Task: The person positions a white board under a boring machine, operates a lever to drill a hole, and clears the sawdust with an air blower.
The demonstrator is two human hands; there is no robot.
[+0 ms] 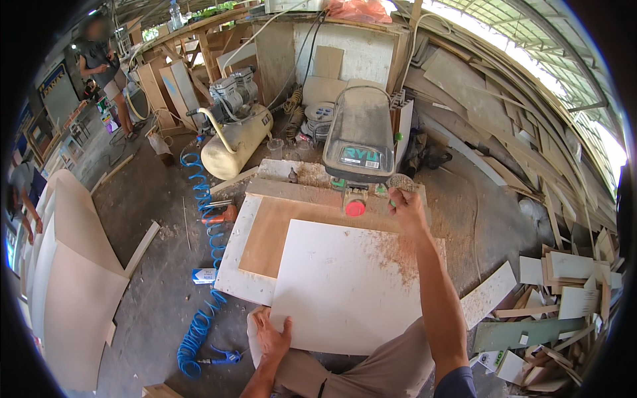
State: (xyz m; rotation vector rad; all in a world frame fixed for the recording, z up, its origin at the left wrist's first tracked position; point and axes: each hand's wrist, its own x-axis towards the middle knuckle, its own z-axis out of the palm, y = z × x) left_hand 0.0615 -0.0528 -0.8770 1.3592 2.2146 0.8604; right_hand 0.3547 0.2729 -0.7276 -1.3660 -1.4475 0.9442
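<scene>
In front of me stands a bench drill press (pixel 359 132) with a dusty dark top cover and a round red button (pixel 355 209). My right hand (pixel 406 209) is closed at its right side, apparently round a feed handle that the fingers mostly cover. Below the machine a square white board (pixel 348 285) lies flat, its near part reaching over my lap. Brown wood shavings (pixel 396 255) are scattered on its far right part. My left hand (pixel 271 335) grips the board's near left corner, the thumb on top. The drill bit is hidden from view.
Left of the machine are a cream air compressor (pixel 237 142), a coiled blue hose (pixel 196 338) and an orange power tool (pixel 222 215). Wood offcuts (pixel 570 285) pile up at the right. Large curved panels (pixel 83 265) stand at far left. Two people (pixel 106 66) are farther off.
</scene>
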